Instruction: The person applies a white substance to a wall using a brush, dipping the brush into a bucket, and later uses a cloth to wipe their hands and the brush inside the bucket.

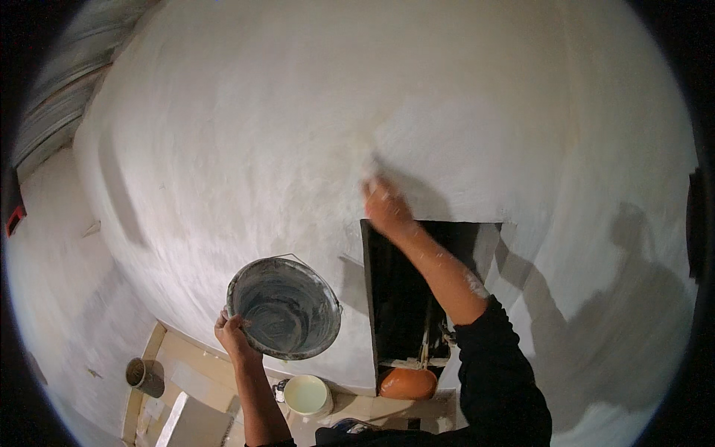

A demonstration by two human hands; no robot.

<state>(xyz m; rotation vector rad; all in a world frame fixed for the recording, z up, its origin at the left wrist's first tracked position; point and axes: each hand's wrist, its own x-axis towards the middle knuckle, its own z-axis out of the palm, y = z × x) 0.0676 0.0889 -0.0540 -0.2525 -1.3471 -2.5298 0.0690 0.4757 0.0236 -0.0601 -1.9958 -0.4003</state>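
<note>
My left hand (233,334) grips the rim of a dark bucket (287,307), thumb inside the lip. The bucket is tilted so its mouth faces me; grey-white residue coats its inner wall, and a thin wire handle stands at the far rim. With my right arm stretched up, my right hand (386,203) is at the whitish wall (298,134), just above the upper left corner of a dark opening (402,290). Its fingers are closed, and a small blurred greyish shape shows past them at the wall; its kind is unclear. White specks mark the right forearm.
Pipes and an orange rounded object (408,384) sit low in the opening. Below, on the floor, stand a pale bucket (307,395) with light liquid and, farther left, a small dark pot (144,376). A white box-like block (190,423) is at lower left.
</note>
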